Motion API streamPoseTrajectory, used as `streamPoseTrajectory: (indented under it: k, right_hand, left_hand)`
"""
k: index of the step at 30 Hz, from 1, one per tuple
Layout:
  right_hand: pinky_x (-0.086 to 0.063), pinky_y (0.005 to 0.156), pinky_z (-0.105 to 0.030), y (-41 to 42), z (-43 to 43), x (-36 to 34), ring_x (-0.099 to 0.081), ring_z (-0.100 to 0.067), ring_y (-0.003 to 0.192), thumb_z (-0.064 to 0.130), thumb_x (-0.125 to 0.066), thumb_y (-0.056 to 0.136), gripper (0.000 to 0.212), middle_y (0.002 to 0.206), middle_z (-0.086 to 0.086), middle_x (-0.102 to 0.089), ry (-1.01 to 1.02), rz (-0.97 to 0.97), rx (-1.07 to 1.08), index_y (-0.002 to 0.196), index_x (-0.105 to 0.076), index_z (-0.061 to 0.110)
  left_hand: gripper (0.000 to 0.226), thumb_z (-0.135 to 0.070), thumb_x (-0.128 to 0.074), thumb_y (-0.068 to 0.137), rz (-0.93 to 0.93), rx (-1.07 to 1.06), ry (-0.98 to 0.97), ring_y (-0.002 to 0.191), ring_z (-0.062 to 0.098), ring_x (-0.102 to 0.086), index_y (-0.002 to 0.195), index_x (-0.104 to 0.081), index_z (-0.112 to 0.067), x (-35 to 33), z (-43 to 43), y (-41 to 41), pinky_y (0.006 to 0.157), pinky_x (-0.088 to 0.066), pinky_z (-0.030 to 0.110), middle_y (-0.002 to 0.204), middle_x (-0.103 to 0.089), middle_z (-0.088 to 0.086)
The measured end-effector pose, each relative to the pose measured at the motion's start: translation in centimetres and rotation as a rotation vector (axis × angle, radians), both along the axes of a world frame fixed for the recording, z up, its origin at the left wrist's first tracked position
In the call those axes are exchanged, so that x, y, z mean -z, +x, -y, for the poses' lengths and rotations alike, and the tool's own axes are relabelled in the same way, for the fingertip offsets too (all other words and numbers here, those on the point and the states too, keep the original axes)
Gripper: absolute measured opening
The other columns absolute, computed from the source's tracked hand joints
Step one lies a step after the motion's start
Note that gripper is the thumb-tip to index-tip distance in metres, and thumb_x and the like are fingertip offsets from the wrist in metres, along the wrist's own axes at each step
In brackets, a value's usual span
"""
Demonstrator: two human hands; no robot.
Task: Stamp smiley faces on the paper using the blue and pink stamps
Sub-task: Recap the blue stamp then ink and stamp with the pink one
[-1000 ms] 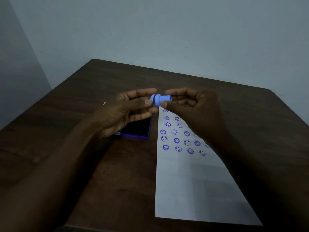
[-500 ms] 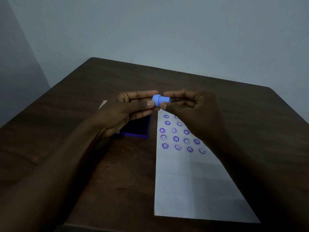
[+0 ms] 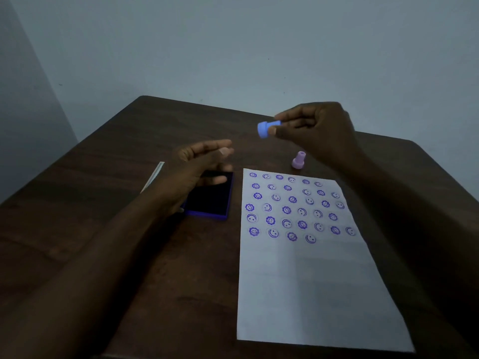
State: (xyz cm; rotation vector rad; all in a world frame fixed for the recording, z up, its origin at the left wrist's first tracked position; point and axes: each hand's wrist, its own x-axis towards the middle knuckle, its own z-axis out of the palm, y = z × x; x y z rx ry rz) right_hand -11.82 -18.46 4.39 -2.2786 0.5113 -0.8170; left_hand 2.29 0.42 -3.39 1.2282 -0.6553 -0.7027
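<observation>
Blue stamp [image 3: 267, 128] pinched sideways in right hand [image 3: 315, 130], left hand [image 3: 204, 161] wide, empty; best turned face-down, inked squarely on pad [image 3: 210, 196].

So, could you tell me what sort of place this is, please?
Probably a plain room with a work desk: a dark wooden table set against bare pale walls, holding only paper, an ink pad and stamps.

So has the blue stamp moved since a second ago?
Yes. The blue stamp has gone right with the right hand, from above the ink pad's edge to above the pink stamp.
</observation>
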Motion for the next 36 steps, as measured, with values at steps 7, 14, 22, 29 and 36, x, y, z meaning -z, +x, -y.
streamPoseTrajectory:
  k: [7,14,22,29,36]
  right_hand:
    - [-0.036,0.061,0.002,4.0,3.2,2.8,-0.059,0.014,0.058,0.03,-0.08,0.074,0.026,0.074,0.013,-0.071,-0.265,-0.338,-0.014,0.099,-0.078,0.024]
    - [-0.037,0.051,0.002,5.4,3.8,5.0,-0.061,-0.003,0.066,0.023,-0.08,0.074,0.024,0.087,0.0,-0.076,-0.237,-0.423,-0.027,0.097,-0.078,0.017]
    - [-0.051,0.076,-0.028,5.3,3.2,5.3,-0.068,-0.015,0.084,0.026,-0.081,0.074,0.026,0.09,0.0,-0.074,-0.247,-0.456,0.001,0.098,-0.078,0.017]
    - [-0.049,0.082,-0.026,4.8,3.7,5.0,-0.069,-0.006,0.089,0.034,-0.079,0.076,0.039,0.099,0.0,-0.074,-0.226,-0.457,0.014,0.111,-0.073,0.017]
    - [-0.034,0.063,0.003,2.0,8.2,2.5,-0.058,0.014,0.07,0.033,-0.074,0.074,0.022,0.083,0.008,-0.077,-0.203,-0.348,0.178,0.094,-0.077,0.026]
  left_hand:
    - [0.021,-0.029,-0.068,0.088,-0.05,-0.052,0.048,0.085,0.01,-0.076,0.108,-0.075,-0.026,0.0,-0.4,1.1,0.065,-0.059,0.02,0.106,-0.079,-0.004]
    - [0.018,-0.028,-0.065,0.092,-0.058,-0.042,0.049,0.083,0.008,-0.075,0.107,-0.074,-0.026,0.0,-0.4,0.9,0.064,-0.059,0.02,0.104,-0.08,-0.005]
    - [0.019,-0.026,-0.063,0.094,-0.06,-0.049,0.032,0.083,0.009,-0.075,0.109,-0.074,-0.023,-0.2,-0.3,0.7,0.065,-0.059,0.02,0.105,-0.079,-0.003]
    - [0.019,-0.027,-0.064,0.092,-0.063,-0.044,0.04,0.085,0.01,-0.075,0.109,-0.074,-0.024,-0.1,-0.4,0.7,0.066,-0.059,0.02,0.106,-0.079,-0.004]
    - [0.019,-0.026,-0.064,0.093,-0.069,-0.037,0.032,0.083,0.009,-0.076,0.109,-0.074,-0.024,0.1,-0.4,0.6,0.063,-0.058,0.02,0.104,-0.08,-0.004]
